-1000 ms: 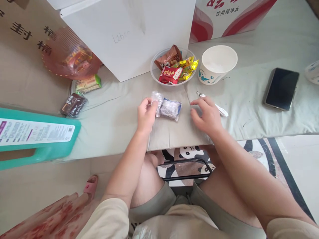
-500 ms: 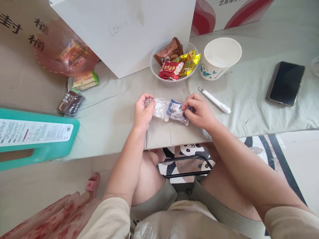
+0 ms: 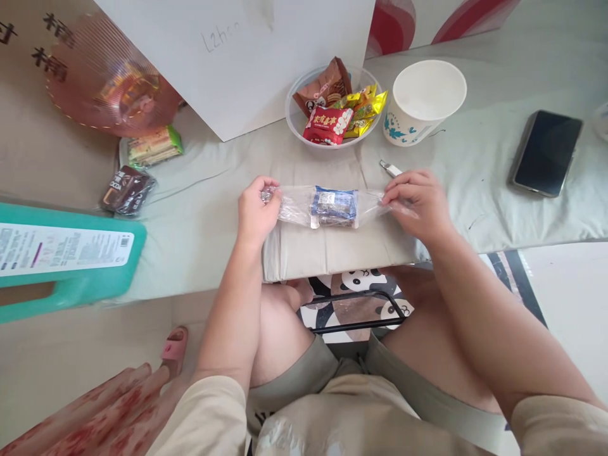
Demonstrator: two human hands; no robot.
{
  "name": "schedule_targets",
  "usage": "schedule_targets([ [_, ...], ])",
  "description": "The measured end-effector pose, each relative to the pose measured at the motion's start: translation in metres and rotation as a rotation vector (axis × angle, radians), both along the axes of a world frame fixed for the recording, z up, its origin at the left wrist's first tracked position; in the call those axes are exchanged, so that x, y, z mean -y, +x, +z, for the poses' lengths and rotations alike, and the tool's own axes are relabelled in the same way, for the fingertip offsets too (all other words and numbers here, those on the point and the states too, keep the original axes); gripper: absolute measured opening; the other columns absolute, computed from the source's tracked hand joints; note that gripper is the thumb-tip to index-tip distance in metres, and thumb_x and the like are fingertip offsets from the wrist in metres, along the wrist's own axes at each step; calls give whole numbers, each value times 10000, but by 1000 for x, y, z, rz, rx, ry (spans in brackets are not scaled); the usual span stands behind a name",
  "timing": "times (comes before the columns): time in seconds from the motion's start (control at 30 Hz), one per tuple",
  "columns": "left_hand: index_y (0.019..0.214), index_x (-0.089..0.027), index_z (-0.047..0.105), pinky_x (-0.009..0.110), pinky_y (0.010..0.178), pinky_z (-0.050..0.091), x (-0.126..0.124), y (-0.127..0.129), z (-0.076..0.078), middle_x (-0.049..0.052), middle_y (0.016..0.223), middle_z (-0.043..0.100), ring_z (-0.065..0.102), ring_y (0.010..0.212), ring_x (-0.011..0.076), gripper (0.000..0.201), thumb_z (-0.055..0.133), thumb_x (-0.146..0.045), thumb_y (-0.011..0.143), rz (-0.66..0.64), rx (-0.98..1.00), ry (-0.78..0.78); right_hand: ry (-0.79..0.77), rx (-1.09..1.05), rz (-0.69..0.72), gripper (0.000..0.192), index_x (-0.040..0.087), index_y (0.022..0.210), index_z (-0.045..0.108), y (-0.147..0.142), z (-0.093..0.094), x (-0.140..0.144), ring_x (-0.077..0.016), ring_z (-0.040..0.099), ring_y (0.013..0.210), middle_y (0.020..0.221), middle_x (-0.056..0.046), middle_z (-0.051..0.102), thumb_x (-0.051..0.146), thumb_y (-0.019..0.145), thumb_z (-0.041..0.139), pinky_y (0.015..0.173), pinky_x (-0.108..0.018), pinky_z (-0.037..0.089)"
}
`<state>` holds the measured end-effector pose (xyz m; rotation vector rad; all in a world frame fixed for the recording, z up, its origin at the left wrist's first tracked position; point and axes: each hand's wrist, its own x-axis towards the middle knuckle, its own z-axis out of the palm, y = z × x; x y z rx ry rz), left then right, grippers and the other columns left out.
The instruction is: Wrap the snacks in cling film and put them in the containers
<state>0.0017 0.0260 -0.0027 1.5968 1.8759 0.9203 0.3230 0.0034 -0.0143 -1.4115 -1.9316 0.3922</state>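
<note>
Between my two hands a clear plastic wrapper (image 3: 295, 206) is stretched out over the front of the cloth-covered surface, with a small blue packaged snack (image 3: 335, 206) in its middle. My left hand (image 3: 259, 208) pinches the left end of the wrapper between thumb and fingers. The right end is gripped by my right hand (image 3: 418, 204), whose fingers are closed on the film. Just behind the right hand lies a white utility knife (image 3: 390, 168), mostly covered by that hand.
Behind stand a clear bowl (image 3: 295, 126) of wrapped snacks and a white paper tub (image 3: 422, 101). A phone (image 3: 546, 153) lies at right. On the left are a cocoa packet (image 3: 127, 190), a green-labelled packet (image 3: 154, 147) and a teal container (image 3: 109, 282). A white box (image 3: 228, 69) rises behind.
My right hand has moved right, away from the blue snack, drawing out the clear film. My left hand has shifted slightly left. The blue snack now shows fully.
</note>
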Motion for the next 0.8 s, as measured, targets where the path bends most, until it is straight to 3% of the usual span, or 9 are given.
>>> schedule_targets([
  [0.1,1064,-183,727,328,816,526,3,-2,0,65,1036,679,640,790,166,271,614,-164,819,19,-133,91,13,26,-184,229,254,721,740,6,4,2,-327,670,1037,947,-75,758,116,741,558,997,-591,508],
  [0.2,1113,-200,736,372,1012,522,8,3,5,102,1248,669,670,1096,226,291,630,-207,843,-160,-210,250,105,-73,-281,289,241,818,749,4,14,7,-327,691,1051,982,-88,752,106,771,498,995,-575,527],
  [0.27,1107,-214,744,414,1112,483,12,10,9,95,1286,688,639,1227,263,274,683,-289,851,-371,-236,245,175,-162,-227,293,244,910,737,-3,21,14,-323,701,1063,1004,-93,747,152,841,468,983,-553,539],
  [0.33,1064,-212,749,439,1102,496,16,17,11,89,1255,721,661,1193,272,244,706,-334,856,-520,-236,162,214,-198,-77,269,250,1078,703,-13,24,21,-321,710,1057,1059,-100,745,265,903,500,954,-528,559],
  [0.4,972,-204,739,429,1035,534,17,22,12,83,1173,753,694,1109,256,156,679,-317,882,-579,-206,93,187,-129,47,392,244,1261,627,-26,21,26,-308,723,1008,1171,-118,738,359,888,590,913,-502,578],
  [0.5,847,-202,691,411,1017,541,18,25,13,80,1165,760,703,1106,240,73,653,-252,884,-549,-160,119,63,46,25,527,237,1367,556,-40,11,26,-278,730,885,1143,-108,759,301,848,629,825,-462,589],
  [0.6,792,-206,642,389,991,545,22,25,18,73,1148,770,716,1079,224,73,653,-213,864,-503,-124,207,2,52,8,461,242,1300,595,-41,5,21,-261,721,823,901,-44,759,223,840,588,789,-426,583],
  [0.73,757,-214,602,306,774,540,30,24,27,3,792,731,685,768,163,119,615,-221,875,-514,-129,300,43,6,57,121,262,882,632,-30,12,22,-236,708,829,852,-34,716,174,820,576,783,-388,566],
  [0.8,737,-218,587,285,702,511,36,23,33,-12,710,673,620,674,144,139,601,-238,874,-524,-180,319,47,-14,81,114,264,784,581,-26,19,28,-233,708,836,842,-31,704,151,795,571,795,-388,561],
])
